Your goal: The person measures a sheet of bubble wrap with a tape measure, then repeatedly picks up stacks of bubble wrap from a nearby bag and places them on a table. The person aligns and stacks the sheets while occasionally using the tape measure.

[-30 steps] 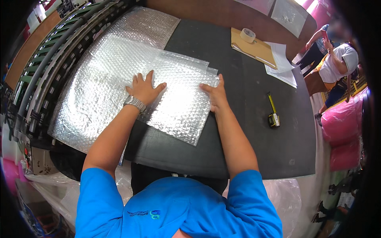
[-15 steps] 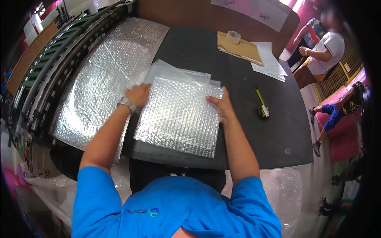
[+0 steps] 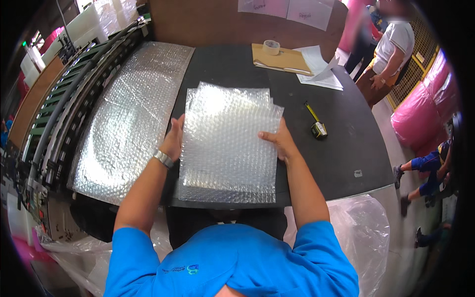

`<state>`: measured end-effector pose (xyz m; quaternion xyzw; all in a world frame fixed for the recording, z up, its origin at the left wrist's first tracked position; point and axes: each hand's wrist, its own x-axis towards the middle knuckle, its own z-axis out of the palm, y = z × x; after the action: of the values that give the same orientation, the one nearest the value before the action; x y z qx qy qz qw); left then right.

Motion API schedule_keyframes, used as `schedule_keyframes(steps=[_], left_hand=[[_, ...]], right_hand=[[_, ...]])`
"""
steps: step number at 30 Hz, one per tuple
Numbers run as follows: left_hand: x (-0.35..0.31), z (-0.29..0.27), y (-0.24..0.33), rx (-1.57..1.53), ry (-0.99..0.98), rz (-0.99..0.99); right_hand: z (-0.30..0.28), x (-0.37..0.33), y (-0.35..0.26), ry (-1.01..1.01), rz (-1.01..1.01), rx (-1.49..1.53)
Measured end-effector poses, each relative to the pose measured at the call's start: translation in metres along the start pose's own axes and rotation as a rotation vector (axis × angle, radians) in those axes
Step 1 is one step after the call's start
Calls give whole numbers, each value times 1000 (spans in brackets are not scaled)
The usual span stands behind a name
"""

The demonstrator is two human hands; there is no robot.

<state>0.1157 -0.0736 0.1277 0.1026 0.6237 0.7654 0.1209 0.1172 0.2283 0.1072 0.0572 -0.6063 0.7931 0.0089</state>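
Note:
A loose stack of clear bubble wrap sheets [image 3: 230, 148] is in front of me at the table's near edge, its sheets unevenly lined up at the far side. My right hand [image 3: 281, 141] grips its right edge, thumb on top and fingers partly hidden beneath. Along the left edge, my left hand [image 3: 173, 140], with a metal watch on its wrist, rests against the sheets with fingers stretched out. To the left, a long bubble wrap sheet [image 3: 131, 114] lies flat beside the machine.
A dark table [image 3: 341, 158] carries a tape measure [image 3: 318, 128] with its blade partly out. Farther back are a brown folder [image 3: 284, 60], a tape roll [image 3: 271, 47] and white papers [image 3: 324, 74]. A roller machine [image 3: 64, 109] borders the left. People [image 3: 393, 49] stand beyond the right side.
The top sheets have shifted and turned straighter, and a sheet at the stack's far left is now covered. My left hand has moved down along the left edge. The view has shifted slightly.

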Motion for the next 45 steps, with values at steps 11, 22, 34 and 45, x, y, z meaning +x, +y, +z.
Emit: schedule_keyframes(steps=[11,22,34,45], left_hand=[[-35,-13,33,355,67,329],[-36,-4,18,319,223,296],[-56,52,86,1184,420,947],[-54,44,0,-2,147,407]], right_hand=[[10,-31,-82,-163,-399,-193],[16,-36,-62,-122,-380,-196],[59,-57,-176,-210,-579,-1055],[-4,-12,-62,81,-470,-289]])
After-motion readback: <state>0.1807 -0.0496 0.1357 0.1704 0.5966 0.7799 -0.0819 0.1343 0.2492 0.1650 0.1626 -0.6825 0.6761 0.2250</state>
